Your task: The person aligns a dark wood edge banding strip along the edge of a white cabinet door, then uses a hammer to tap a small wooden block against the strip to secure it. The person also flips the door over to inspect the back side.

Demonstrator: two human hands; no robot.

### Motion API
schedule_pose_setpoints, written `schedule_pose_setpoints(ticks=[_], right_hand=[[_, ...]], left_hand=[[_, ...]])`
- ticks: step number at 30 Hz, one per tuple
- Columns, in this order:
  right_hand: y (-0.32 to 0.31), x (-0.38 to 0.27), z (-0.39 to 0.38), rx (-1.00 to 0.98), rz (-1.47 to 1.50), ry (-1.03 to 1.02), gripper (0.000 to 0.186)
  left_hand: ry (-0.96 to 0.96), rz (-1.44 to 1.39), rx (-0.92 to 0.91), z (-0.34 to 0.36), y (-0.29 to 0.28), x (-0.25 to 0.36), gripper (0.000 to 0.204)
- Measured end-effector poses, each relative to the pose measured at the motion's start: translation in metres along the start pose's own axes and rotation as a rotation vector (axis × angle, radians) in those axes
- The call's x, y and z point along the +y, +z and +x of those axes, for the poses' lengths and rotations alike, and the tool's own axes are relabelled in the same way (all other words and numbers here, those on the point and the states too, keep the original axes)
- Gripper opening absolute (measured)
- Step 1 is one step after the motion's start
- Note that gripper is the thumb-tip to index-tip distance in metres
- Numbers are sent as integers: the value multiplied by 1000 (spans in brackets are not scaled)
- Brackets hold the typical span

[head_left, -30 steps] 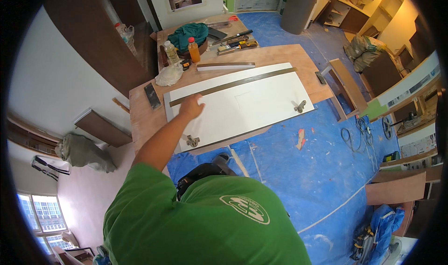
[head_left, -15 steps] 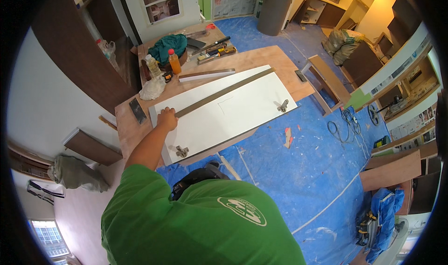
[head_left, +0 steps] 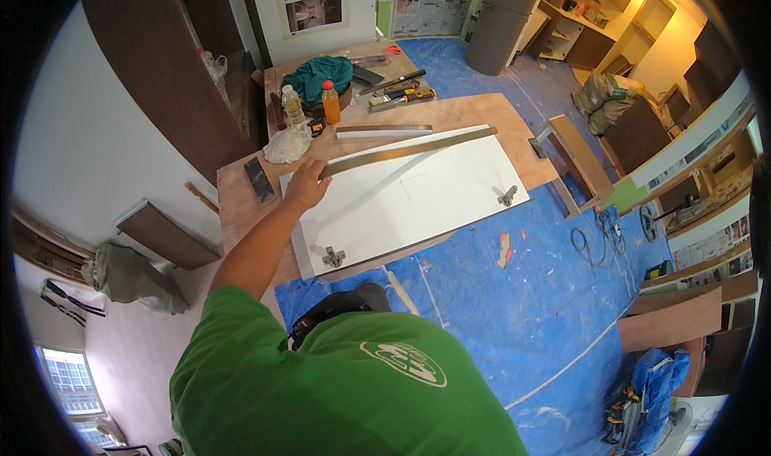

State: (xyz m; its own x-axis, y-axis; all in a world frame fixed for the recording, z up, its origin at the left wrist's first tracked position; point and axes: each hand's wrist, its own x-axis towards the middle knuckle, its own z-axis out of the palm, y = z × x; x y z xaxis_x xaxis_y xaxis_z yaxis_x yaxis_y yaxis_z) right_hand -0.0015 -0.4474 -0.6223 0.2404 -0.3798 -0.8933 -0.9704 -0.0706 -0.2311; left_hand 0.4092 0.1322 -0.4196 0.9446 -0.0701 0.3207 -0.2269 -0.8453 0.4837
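Observation:
My left hand (head_left: 307, 184) is closed around the near-left end of a long, thin brown strip (head_left: 409, 150). The strip slants over the far part of a white panel (head_left: 401, 223), lifted off it along most of its length, with a shadow below; whether its far-right end touches the panel's corner I cannot tell. Faint pencil lines mark the panel's middle. Two metal hinges (head_left: 333, 257) sit on it, one near the left corner and the other hinge (head_left: 507, 196) near the right edge. My right hand is out of sight.
Under the panel is a wooden worktable (head_left: 241, 207). Behind it lie a shorter strip (head_left: 384, 131), an orange bottle (head_left: 330, 102), a clear bottle (head_left: 292, 105), a crumpled white bag (head_left: 287, 143), green cloth (head_left: 317, 77) and several hand tools (head_left: 401, 96). Blue sheeting (head_left: 514, 311) covers the floor.
My left hand has raised the strip, which lay flat on the panel, so a shadow now shows beneath it. The whole view has shifted, moving the table slightly right and down in the picture.

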Motion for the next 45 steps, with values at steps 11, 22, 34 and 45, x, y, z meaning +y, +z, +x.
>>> schedule_pose_setpoints(ticks=[11, 22, 34, 45], right_hand=[[20, -15, -30, 49, 17, 73, 51], [27, -21, -122, 154, -141, 119, 55], [14, -43, -126, 158, -212, 119, 54], [-72, -89, -8, 132, -259, 66, 19]], left_hand=[[-101, 123, -29, 103, -21, -63, 47], [-258, 346, -176, 118, 9, -173, 50], [-179, 258, -45, 90, 15, -158, 54], [-491, -112, 349, -2, 24, -110, 19]])
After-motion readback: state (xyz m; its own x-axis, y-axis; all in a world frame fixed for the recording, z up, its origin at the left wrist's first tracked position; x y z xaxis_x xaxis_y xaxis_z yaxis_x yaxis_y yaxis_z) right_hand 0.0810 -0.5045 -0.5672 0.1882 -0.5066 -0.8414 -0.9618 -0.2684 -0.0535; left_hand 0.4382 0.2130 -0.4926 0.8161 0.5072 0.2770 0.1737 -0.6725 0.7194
